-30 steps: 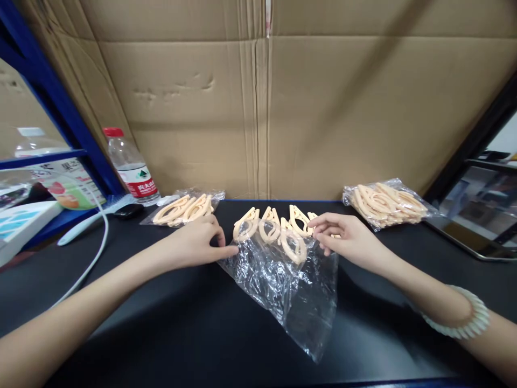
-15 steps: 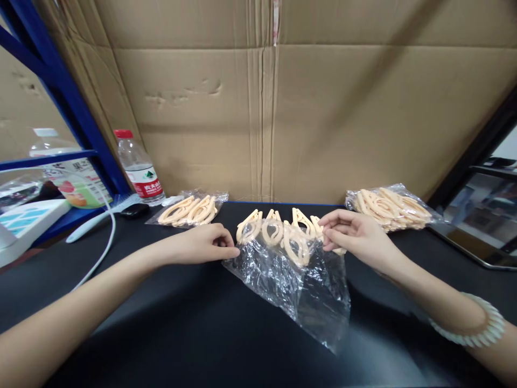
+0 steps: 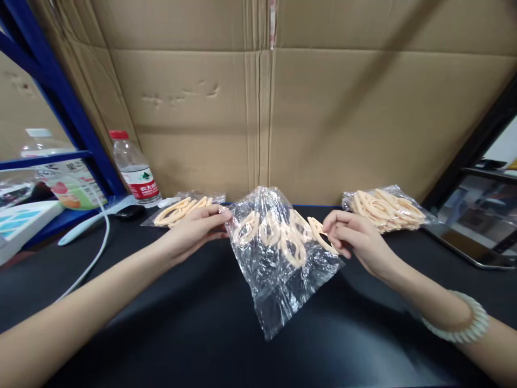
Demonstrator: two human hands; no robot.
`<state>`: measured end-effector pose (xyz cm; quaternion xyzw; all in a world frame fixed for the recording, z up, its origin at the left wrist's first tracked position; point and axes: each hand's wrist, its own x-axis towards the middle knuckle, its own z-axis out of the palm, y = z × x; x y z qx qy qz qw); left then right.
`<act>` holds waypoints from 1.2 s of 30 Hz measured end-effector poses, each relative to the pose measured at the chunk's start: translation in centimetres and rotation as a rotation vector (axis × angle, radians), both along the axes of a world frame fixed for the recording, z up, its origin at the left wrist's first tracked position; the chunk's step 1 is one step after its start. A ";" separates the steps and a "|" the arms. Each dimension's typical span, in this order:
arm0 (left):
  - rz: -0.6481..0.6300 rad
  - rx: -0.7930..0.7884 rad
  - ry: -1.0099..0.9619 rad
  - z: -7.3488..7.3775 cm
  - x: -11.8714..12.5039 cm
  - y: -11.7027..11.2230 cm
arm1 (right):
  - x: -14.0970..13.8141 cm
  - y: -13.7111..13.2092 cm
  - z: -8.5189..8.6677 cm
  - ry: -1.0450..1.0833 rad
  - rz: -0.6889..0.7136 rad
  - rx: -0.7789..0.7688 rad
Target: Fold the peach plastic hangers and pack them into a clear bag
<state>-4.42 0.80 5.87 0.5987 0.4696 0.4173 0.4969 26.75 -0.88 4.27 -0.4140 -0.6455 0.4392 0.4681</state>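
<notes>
A clear plastic bag (image 3: 269, 307) lies spread over several peach-coloured plastic clips (image 3: 270, 229), each a rounded loop with a pointed end, on the black tabletop. At its upper left edge my left hand (image 3: 197, 229) is closed, the film pinched between thumb and fingers. My right hand (image 3: 357, 237) is closed on the rightmost peach clip (image 3: 321, 233), which is tilted and looks uncovered by the film; the fingertips partly hide it.
Filled bags of similar pieces lie at the back left (image 3: 175, 210) and back right (image 3: 390, 207). A red-capped water bottle (image 3: 137, 170), white cable (image 3: 107, 231) and light-blue handle (image 3: 83, 226) are at left. A dark glossy-screened device (image 3: 476, 215) stands right; cardboard (image 3: 194, 124) closes the back.
My left hand has taken the bag's edge and raised it, so the film now covers more of the clips. The bag's lower tip swung left, and the rightmost clip has turned in my right hand.
</notes>
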 end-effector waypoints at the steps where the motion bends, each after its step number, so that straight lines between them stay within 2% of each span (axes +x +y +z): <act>1: -0.011 0.008 -0.012 -0.2 0.3 -0.2 | -0.1 0.1 -0.2 0.013 -0.009 -0.007; 5: -0.181 0.002 0.052 -0.6 1.7 -1.2 | -0.4 0.5 -1.0 0.060 -0.093 -0.018; 7: -0.238 -0.017 0.086 -0.6 2.3 -1.7 | -0.5 0.7 -1.3 0.053 -0.071 -0.066; 13: -0.278 0.018 0.125 -0.8 2.8 -2.2 | -1.0 0.6 -1.8 0.198 0.159 -0.243; 18: -0.292 0.051 0.234 -0.8 2.9 -2.3 | -1.1 0.6 -2.0 0.186 0.163 -0.259; 22: -0.286 0.040 0.247 -0.7 3.0 -2.4 | -1.2 0.5 -1.8 0.089 0.079 -0.159; 27: -0.176 0.030 0.256 -0.6 2.8 -2.2 | -1.3 0.5 -1.4 -0.009 -0.101 -0.050; 31: -0.100 0.038 0.237 -0.6 2.4 -1.6 | -1.1 0.8 -1.6 0.029 -0.159 -0.105; 36: -0.089 0.015 0.222 -0.8 2.1 -1.3 | -0.9 1.3 -2.2 0.130 -0.128 -0.185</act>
